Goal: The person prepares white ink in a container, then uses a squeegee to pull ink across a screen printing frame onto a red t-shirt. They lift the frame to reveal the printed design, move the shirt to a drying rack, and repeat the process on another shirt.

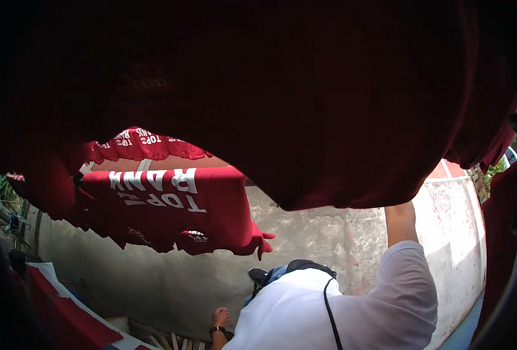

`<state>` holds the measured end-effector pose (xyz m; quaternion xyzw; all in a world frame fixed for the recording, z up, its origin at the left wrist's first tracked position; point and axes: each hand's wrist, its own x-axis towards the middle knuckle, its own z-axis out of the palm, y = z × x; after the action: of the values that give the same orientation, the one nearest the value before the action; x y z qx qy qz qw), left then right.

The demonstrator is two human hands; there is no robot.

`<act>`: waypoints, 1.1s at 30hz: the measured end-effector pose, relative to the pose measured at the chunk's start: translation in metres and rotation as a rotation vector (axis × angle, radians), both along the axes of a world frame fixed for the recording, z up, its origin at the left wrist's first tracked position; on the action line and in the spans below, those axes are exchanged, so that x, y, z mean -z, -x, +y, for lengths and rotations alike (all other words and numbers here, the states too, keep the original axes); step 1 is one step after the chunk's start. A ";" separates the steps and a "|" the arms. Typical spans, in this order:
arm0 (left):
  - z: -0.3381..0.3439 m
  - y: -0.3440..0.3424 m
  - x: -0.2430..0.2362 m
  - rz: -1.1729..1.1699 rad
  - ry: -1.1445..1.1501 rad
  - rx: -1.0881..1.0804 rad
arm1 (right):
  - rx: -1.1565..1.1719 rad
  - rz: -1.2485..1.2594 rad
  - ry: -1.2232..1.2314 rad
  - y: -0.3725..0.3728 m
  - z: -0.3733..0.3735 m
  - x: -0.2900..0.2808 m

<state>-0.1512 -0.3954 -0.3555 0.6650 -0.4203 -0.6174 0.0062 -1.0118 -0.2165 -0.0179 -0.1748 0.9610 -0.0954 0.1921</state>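
Observation:
A dark red garment (282, 99) hangs right in front of the camera and fills the upper half of the head view. Neither of my hands shows; if they are raised, the cloth hides them. Just ahead and below, another person in a white shirt (328, 309) faces away from me. That person's raised arm (401, 221) goes up behind the garment's lower edge, so its hand is hidden. Their other hand (220, 318), with a dark wristband, hangs low in a loose fist.
More red shirts with white lettering (171, 204) hang in rows at the left, with another row (142, 146) behind. A stained concrete wall (305, 239) closes the far side. A red and white cloth (66, 315) lies at lower left beside wooden slats (171, 341).

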 end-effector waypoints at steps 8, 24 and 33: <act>-0.001 0.092 0.086 -0.097 0.258 0.493 | 0.039 -0.359 -0.497 -0.067 0.111 0.055; 0.049 0.227 0.153 -0.386 0.115 0.762 | -0.431 0.241 0.198 0.180 -0.062 0.213; 0.048 0.438 0.073 -0.609 -0.199 0.326 | -0.420 -0.022 0.324 0.264 -0.088 0.233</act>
<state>-0.5888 -0.3475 -0.4290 0.7400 -0.4413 -0.4218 -0.2824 -1.2758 -0.3050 -0.2508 -0.3979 0.8737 -0.2078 0.1876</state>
